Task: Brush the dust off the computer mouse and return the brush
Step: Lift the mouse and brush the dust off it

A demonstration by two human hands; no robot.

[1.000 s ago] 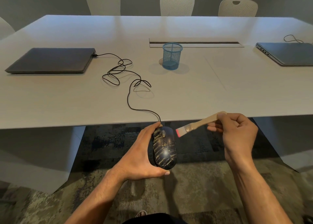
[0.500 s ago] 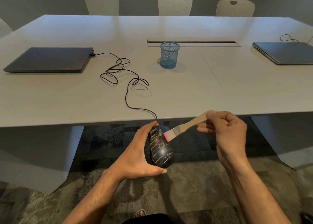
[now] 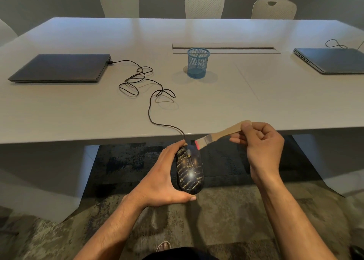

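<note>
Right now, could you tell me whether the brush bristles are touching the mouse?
Touching: the head view shows the brush tip meeting the front right edge of the mouse, no gap visible.

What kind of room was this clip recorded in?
Most likely an office meeting room: a long white table with a cable slot, chairs along its far side, and closed laptops.

Two closed laptops, one at left and one at right, are lying on one table, sharing it with one blue mesh cup. Three chairs are standing behind. One mouse and one brush are showing.
</note>
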